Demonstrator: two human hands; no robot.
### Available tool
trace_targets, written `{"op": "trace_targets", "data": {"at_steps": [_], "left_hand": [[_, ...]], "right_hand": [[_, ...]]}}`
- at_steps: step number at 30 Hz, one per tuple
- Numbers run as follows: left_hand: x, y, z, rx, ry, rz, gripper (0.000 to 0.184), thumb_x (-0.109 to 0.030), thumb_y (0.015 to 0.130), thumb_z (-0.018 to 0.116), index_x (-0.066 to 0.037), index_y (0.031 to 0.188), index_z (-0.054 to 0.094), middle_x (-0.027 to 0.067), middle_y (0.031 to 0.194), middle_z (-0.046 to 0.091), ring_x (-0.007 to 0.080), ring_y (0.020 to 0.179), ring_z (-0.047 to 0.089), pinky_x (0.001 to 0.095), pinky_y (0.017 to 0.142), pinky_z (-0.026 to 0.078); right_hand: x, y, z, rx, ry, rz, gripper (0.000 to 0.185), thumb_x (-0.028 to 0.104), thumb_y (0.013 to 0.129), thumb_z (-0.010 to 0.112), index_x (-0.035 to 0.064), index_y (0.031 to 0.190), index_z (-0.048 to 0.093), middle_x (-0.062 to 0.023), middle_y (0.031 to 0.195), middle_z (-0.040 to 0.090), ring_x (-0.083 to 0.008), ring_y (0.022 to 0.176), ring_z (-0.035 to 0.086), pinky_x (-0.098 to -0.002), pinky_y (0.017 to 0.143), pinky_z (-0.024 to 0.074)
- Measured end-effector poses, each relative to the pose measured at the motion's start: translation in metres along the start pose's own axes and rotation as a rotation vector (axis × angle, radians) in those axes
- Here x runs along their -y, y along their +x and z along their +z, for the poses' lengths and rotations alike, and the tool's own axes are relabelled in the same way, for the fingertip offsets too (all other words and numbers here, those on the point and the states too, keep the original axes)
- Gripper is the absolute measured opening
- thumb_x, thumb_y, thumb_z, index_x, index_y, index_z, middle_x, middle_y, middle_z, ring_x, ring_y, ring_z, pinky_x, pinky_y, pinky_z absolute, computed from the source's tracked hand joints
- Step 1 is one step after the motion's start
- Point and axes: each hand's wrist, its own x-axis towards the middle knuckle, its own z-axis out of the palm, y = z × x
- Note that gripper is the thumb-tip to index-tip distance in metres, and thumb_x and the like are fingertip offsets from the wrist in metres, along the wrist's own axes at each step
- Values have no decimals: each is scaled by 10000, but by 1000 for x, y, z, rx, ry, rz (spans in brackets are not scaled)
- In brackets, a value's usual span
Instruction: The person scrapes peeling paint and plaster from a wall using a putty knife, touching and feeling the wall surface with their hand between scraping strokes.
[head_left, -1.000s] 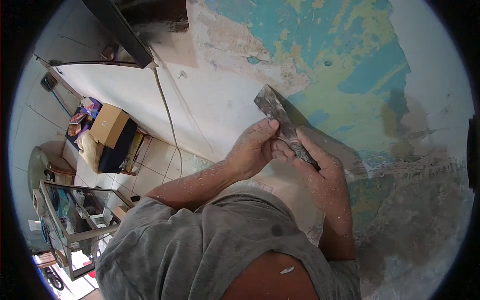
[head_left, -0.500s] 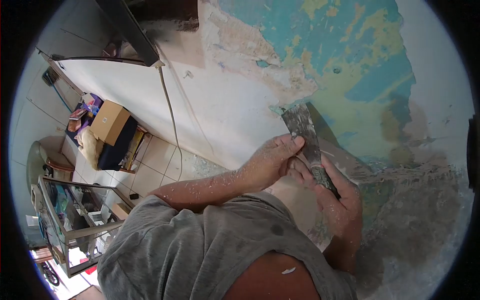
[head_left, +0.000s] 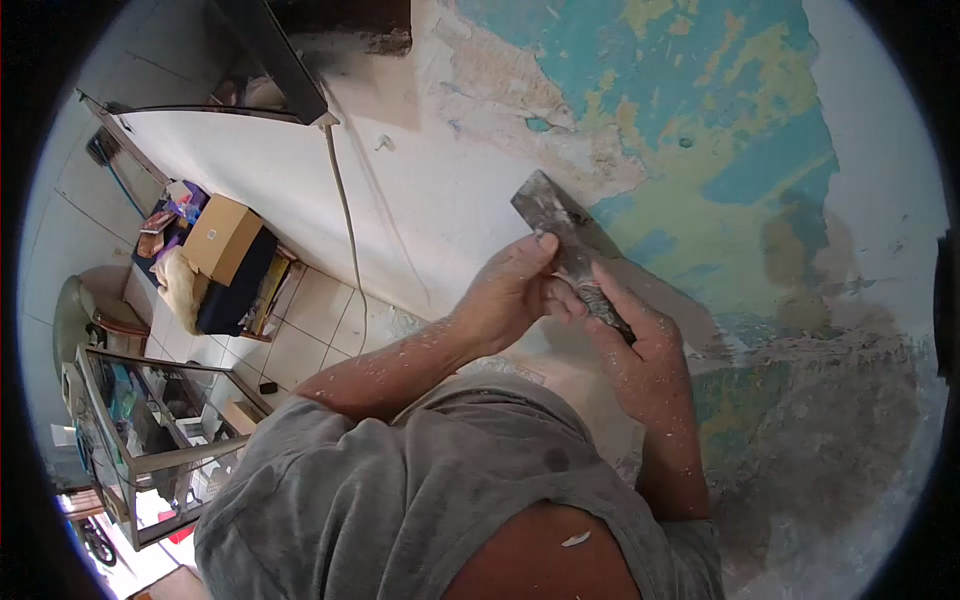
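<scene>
A worn metal scraper (head_left: pixel 567 238) slants across the middle of the head view, its wide blade end up and to the left. My right hand (head_left: pixel 645 350) is wrapped round its handle. With thumb and fingers, my left hand (head_left: pixel 515 290) pinches the scraper along its blade. White flecks cover both hands and forearms. The wall (head_left: pixel 700 230) behind the tool shows turquoise and yellow-green old paint, with bare plaster and white areas around it. Whether the blade touches the wall, I cannot tell.
A cable (head_left: pixel 343 200) hangs down the white wall at the left. Beyond it are a cardboard box (head_left: pixel 222 238) on a dark-covered stand, a glass display case (head_left: pixel 165 455) and a tiled floor (head_left: pixel 310 315). A dark-framed panel (head_left: pixel 272 60) juts out at the top left.
Over the last half second, both hands have moved up and left with the scraper, and its blade leans further left. A second ago it was held in nearly the same pose.
</scene>
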Motion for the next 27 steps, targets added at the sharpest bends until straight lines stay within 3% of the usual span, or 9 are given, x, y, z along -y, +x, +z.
{"op": "trace_targets", "data": {"at_steps": [4, 6, 9, 16, 19, 22, 24, 25, 27], "left_hand": [[-1, -3, 4, 66, -26, -3, 308, -364, 1011, 491, -65, 1076, 533, 103, 975, 665, 188, 751, 682, 316, 664, 532], [5, -1, 13, 85, -74, -26, 307, -362, 1011, 492, -65, 1078, 534, 105, 985, 665, 191, 753, 683, 314, 666, 528], [14, -3, 22, 72, -110, -76, 322, -366, 1014, 485, -62, 1108, 534, 111, 996, 665, 199, 756, 684, 306, 668, 519], [20, 0, 22, 20, -59, -130, 428, -438, 1022, 423, -48, 1158, 538, 111, 976, 664, 202, 728, 666, 308, 664, 517], [16, 2, 1, -7, -70, -35, 455, -458, 1017, 423, -48, 1176, 541, 110, 970, 667, 198, 705, 651, 313, 664, 520], [13, -4, 10, -27, -61, -30, 455, -463, 1013, 430, -54, 1170, 550, 106, 948, 671, 191, 696, 645, 317, 661, 523], [10, -6, 21, -39, -63, -65, 449, -464, 1012, 432, -58, 1156, 558, 102, 934, 673, 187, 696, 646, 317, 658, 524], [8, -6, 24, -37, -69, -93, 448, -466, 1011, 433, -60, 1148, 564, 100, 929, 674, 183, 688, 645, 318, 649, 525], [8, -8, 17, -43, -79, -132, 448, -468, 1010, 433, -61, 1139, 570, 99, 925, 675, 180, 681, 644, 319, 641, 525]], "right_hand": [[-2, -15, -1, 30, 310, 140, 512, 24, 905, 572, -16, 1403, 457, -159, 1086, 664, -199, 927, 646, -302, 781, 511], [-3, -28, -10, 18, 674, 254, 532, 30, 904, 570, 8, 1422, 449, -80, 965, 639, -110, 725, 576, -242, 592, 458], [-22, -46, -9, -46, 781, 242, 530, 20, 891, 572, 22, 1412, 472, -32, 885, 609, -47, 611, 470, -202, 503, 359], [-7, -48, -13, -97, 544, 336, 489, 6, 891, 559, 12, 1378, 515, 13, 825, 573, -41, 595, 424, -202, 519, 359], [-1, -22, -3, -57, 444, 276, 492, -7, 888, 558, 2, 1377, 508, 15, 845, 587, -29, 604, 417, -189, 536, 368], [2, -27, -7, 20, 418, 315, 483, -13, 895, 552, -3, 1376, 504, -56, 991, 657, -67, 740, 544, -206, 678, 454], [0, -41, -13, -29, 388, 212, 472, -8, 905, 548, 5, 1375, 510, -139, 1192, 641, -140, 1014, 599, -265, 885, 458], [1, -37, -10, -20, 386, 209, 472, -8, 905, 548, 5, 1375, 510, -139, 1192, 641, -140, 1014, 599, -265, 885, 458], [5, -31, 5, -69, 332, 215, 475, 1, 904, 552, -12, 1376, 500, -189, 1306, 583, -199, 1209, 533, -319, 1021, 387]]}}
